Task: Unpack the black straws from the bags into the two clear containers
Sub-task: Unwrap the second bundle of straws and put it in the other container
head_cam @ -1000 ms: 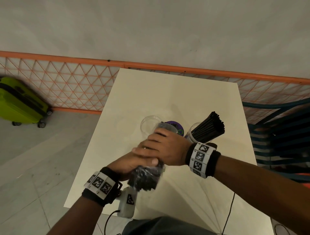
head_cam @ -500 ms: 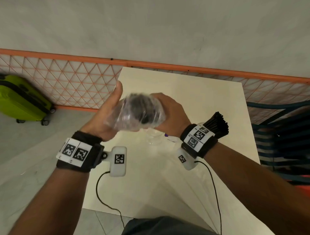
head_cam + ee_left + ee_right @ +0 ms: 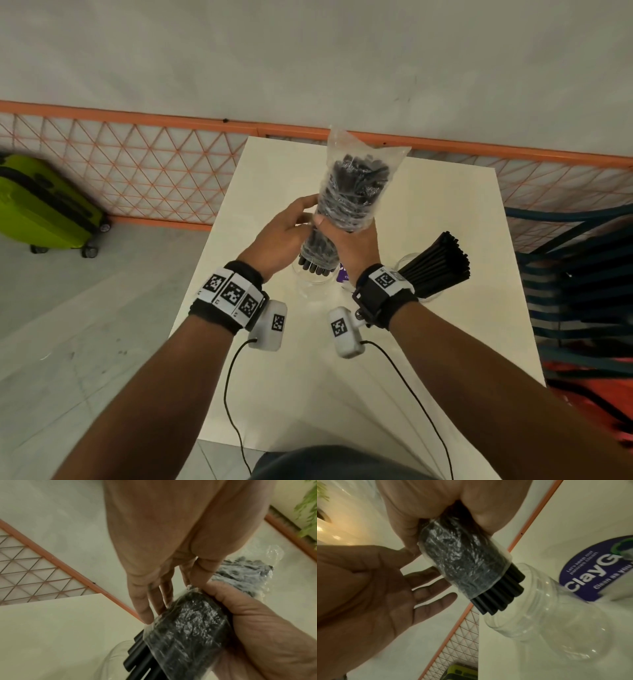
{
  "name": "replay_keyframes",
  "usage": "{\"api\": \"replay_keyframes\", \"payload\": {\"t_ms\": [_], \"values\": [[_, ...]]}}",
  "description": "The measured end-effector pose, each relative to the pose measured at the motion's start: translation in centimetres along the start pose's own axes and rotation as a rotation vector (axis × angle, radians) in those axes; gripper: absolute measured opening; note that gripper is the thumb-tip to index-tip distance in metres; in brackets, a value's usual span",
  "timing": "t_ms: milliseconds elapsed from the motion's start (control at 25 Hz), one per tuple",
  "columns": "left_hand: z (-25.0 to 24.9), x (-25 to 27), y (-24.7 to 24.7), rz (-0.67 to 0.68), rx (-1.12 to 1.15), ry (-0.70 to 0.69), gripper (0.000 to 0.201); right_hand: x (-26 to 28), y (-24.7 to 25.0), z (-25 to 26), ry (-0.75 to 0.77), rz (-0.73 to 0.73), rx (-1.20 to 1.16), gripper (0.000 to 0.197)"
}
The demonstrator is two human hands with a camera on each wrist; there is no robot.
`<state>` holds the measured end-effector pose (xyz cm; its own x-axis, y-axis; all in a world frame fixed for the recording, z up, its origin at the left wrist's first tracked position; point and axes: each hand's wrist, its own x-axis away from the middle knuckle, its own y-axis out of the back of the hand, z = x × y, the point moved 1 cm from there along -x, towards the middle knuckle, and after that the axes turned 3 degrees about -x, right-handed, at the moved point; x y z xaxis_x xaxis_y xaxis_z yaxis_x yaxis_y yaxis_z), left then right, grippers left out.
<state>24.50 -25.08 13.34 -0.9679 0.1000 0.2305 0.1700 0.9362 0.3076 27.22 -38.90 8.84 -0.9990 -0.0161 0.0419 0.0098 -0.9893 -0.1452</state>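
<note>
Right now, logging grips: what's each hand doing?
Left hand: open, fingers straight beside the bag of straws.
Right hand: grips the bag of straws.

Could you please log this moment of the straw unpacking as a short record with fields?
bag: clear plastic bag of black straws, held upright, open end down
right hand: grips the bag around its middle
left hand: fingers straight, touching the bag's side
straw ends: poking out of the bag, just above the empty container's mouth
empty container: clear, standing on the white table
second container: already holds black straws
</note>
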Motion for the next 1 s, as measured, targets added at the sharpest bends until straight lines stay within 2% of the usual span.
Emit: {"api": "replay_keyframes", "payload": {"t_ms": [120, 280, 360, 440, 600, 680, 800, 920, 1000], "values": [[1.9, -0.8, -0.4, 0.037, -0.057, 0.056, 0.045, 0.2, 0.5, -2.3, -0.051, -0.017, 0.054, 0.067], [4.2, -1.0, -1.1, 0.091, -0.301, 0.095, 0.046, 0.4, 1.8, -5.1, -0.04, 0.066, 0.458, 0.075], [5.0, -1.1, -1.4, 0.063, -0.426, 0.088, 0.047, 0.4, 2.7, -5.6, -0.043, 0.144, 0.528, 0.074], [5.4, -1.1, -1.6, 0.037, -0.475, 0.061, 0.05, 0.7, 3.2, -5.8, -0.054, 0.206, 0.543, 0.07], [5.4, -0.6, -1.8, -0.053, -0.739, -0.074, 0.059, 1.2, 3.2, -5.7, 0.047, 0.288, 0.894, 0.086], [5.3, -0.1, -1.5, -0.116, -0.654, -0.126, 0.07, 1.4, 3.2, -4.5, 0.119, 0.211, 0.831, 0.088], [5.1, 0.2, -1.1, -0.16, -0.608, -0.197, 0.069, 1.5, 3.3, -2.2, 0.112, 0.086, 0.504, 0.076], [4.7, 0.1, -1.4, -0.158, -0.589, -0.22, 0.076, 1.6, 3.3, -1.1, 0.119, 0.037, 0.541, 0.045], [4.6, 0.1, -1.5, -0.138, -0.479, -0.181, 0.087, 1.4, 3.4, -0.4, 0.146, -0.002, 0.55, 0.035]]}}
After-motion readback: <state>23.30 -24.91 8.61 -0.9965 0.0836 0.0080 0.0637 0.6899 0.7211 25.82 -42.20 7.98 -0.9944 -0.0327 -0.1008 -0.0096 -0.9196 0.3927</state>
